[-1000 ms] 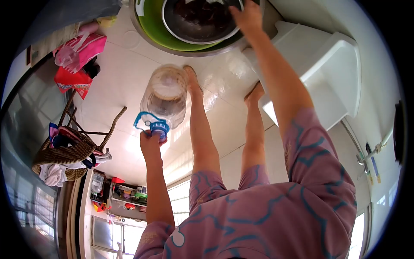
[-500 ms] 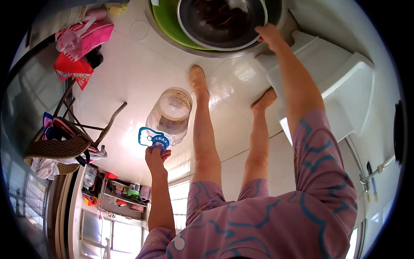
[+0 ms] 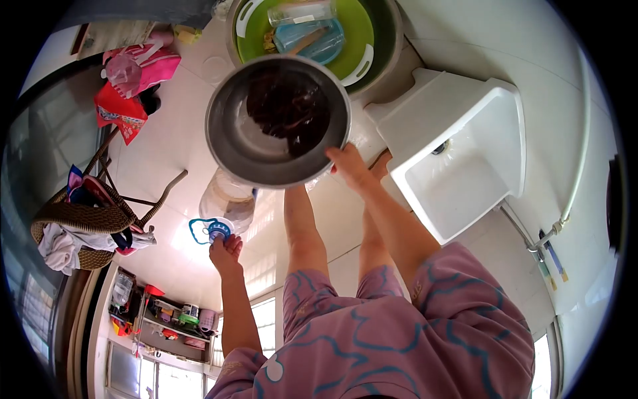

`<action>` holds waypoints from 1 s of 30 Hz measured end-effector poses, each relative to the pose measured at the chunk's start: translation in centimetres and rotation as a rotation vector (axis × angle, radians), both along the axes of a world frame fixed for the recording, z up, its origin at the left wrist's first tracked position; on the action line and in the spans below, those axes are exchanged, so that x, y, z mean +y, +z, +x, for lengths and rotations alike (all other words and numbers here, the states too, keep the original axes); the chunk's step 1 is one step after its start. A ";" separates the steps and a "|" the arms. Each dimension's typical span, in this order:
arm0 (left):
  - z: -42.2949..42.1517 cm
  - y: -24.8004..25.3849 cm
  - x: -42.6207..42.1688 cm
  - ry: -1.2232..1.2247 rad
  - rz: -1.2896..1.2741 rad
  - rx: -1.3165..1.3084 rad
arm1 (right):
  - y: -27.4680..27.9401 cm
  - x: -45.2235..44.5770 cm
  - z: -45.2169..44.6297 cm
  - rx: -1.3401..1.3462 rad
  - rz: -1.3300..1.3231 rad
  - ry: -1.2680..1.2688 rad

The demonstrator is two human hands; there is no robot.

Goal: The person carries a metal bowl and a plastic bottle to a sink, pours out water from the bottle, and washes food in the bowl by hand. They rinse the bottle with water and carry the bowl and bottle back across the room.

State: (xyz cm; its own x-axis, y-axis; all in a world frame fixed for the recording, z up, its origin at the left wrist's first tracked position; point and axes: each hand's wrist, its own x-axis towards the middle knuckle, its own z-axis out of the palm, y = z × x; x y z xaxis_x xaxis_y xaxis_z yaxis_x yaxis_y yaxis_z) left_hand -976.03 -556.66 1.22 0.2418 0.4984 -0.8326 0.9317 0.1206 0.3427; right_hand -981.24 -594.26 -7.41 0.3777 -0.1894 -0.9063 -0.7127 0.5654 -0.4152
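Observation:
A grey metal basin point(image 3: 232, 149) with dark reddish-brown pieces point(image 3: 289, 110) in it hangs in front of my legs. My right hand point(image 3: 349, 166) is closed on its lower right rim. Lower left, my left hand point(image 3: 226, 251) is at the blue neck of a large clear plastic bottle point(image 3: 227, 201), its fingers partly curled round the neck. A blue carrying loop point(image 3: 199, 230) sticks out from that neck. The basin hides the bottle's far end.
A green tub point(image 3: 256, 43), holding a blue basket point(image 3: 292, 36) and a clear container, sits in a larger metal basin at the top. The white sink point(image 3: 458, 173) is at the right. On the left are a wicker chair point(image 3: 86, 213) with clothes and pink and red bags point(image 3: 123, 110).
My right hand has brought the grey basin out of the green tub towards my body, uncovering the tub's contents. My left hand and the bottle have shifted slightly left in view.

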 end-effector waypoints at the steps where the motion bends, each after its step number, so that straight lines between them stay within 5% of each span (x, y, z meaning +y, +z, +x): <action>1: 0.1 0.3 0.5 -0.004 0.023 -0.009 | 1.2 1.1 -0.7 0.025 0.012 -0.005; 8: 0.7 0.6 4.8 -0.130 0.156 -0.074 | 5.5 5.3 -7.1 0.111 0.096 -0.043; 12: 1.9 3.8 1.9 -0.680 0.522 -0.188 | 7.3 5.7 -10.8 0.202 0.061 0.002; 15: 3.9 6.3 -0.3 -0.920 0.445 -0.124 | 9.4 5.3 -12.5 0.265 0.033 0.027; 23: 2.4 5.4 1.7 -1.038 0.610 0.031 | 14.0 3.4 -15.9 0.220 -0.076 -0.010; 30: -1.9 9.6 2.2 -1.159 0.673 0.015 | 19.5 0.3 -16.8 0.166 -0.066 0.048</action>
